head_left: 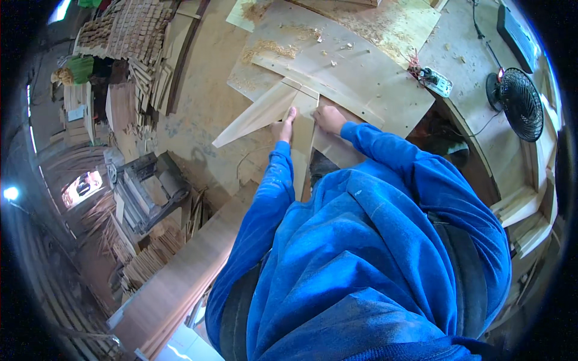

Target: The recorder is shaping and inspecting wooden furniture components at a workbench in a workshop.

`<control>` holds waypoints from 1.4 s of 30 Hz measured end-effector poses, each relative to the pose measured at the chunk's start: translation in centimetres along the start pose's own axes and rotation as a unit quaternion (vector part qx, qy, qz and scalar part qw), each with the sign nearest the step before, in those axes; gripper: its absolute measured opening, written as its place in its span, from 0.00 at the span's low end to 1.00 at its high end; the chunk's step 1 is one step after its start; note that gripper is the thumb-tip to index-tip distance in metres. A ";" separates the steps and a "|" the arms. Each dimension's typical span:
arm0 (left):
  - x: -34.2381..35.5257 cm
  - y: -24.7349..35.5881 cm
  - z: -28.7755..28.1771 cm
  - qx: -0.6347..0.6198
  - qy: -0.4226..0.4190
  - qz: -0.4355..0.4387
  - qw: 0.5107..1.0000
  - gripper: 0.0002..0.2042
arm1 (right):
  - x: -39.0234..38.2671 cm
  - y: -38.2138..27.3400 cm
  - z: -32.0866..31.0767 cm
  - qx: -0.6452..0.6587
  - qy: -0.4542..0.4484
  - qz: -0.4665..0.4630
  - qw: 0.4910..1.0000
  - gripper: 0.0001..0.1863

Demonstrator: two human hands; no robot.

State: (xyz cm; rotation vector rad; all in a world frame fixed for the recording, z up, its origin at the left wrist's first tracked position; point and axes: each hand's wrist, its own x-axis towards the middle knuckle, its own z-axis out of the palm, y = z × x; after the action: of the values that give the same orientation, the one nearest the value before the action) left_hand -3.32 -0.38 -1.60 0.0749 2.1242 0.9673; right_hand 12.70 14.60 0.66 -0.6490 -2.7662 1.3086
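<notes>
Two pale wooden pieces meet at an angle on the work board. One is a tapered board [256, 114] pointing out to the left; the other, a straight board [303, 129], runs back toward my body. My left hand [283, 127] grips the straight board at its left edge, thumb lying on top and fingers mostly hidden. Against the right edge of that board, my right hand [329, 119] is closed with its fingers curled in; what it pinches, if anything, is hidden. Beyond the joint, a long wooden strip [337, 93] lies slantwise, touching or nearly touching the pieces.
Wood shavings [274, 49] are scattered over the work board [391, 90]. A power strip [438, 83] with cords and a black fan [522, 103] stand to the right. Stacked wood [123, 30] fills the far left. A machine [150, 189] and long planks [180, 277] are at the lower left.
</notes>
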 end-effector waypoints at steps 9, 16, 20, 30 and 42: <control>2.6 -2.4 -1.2 -0.034 -0.033 -0.016 0.999 0.38 | 0.7 -1.2 -0.5 0.047 -0.031 0.025 0.998 0.14; 4.1 -4.2 -1.5 -0.092 -0.039 -0.011 0.995 0.37 | 0.9 -1.8 -0.5 0.123 -0.022 0.100 0.987 0.17; 3.7 -3.8 -1.1 -0.093 -0.019 0.002 0.996 0.37 | 0.9 -1.7 -0.9 0.101 -0.022 0.075 0.992 0.18; -2.4 4.8 -0.6 0.007 0.072 0.043 0.996 0.33 | 1.5 -0.3 0.2 0.007 -0.013 -0.005 1.000 0.12; 0.0 1.8 -2.6 -0.072 0.033 0.004 0.997 0.35 | 2.6 -2.3 -0.6 -0.018 -0.049 -0.046 0.998 0.12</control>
State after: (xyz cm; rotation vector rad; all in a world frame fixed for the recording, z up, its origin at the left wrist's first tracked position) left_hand -5.52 -0.66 0.63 -0.0205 2.1091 1.1389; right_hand 9.63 14.72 2.31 -0.4650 -2.8636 1.3101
